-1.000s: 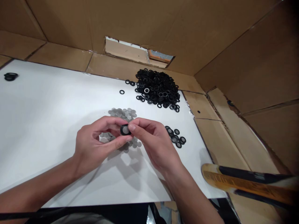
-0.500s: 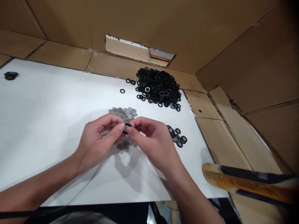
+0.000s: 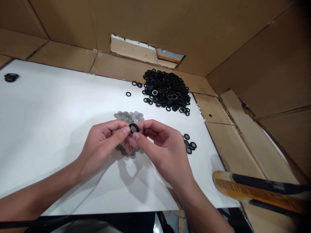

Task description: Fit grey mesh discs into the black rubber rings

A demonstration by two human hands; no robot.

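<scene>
Between both hands is a black rubber ring washer (image 3: pixel 133 128) with a grey mesh disc in its middle. My left hand (image 3: pixel 104 139) pinches its left edge between thumb and finger. On the opposite edge, the thumb and fingers of my right hand (image 3: pixel 160 142) are closed. Under and behind the hands lies a heap of thin grey discs (image 3: pixel 130 116), partly hidden by the fingers. Right of my right hand sits a small group of black rings with grey centres (image 3: pixel 189 145), the nearest ones partly covered by the hand.
A large pile of black rings (image 3: pixel 167 89) stands at the back of the white sheet (image 3: pixel 60 97). One loose ring (image 3: pixel 128 94) lies left of it. A few more dark rings (image 3: pixel 11 77) are far left. A yellow-and-black tool (image 3: pixel 255 191) juts in at right. Cardboard walls (image 3: pixel 243 42) surround the surface.
The ring between my fingers has tilted up and shows its grey centre more fully. My right fingers have shifted slightly to the right and cover more of the finished-looking group.
</scene>
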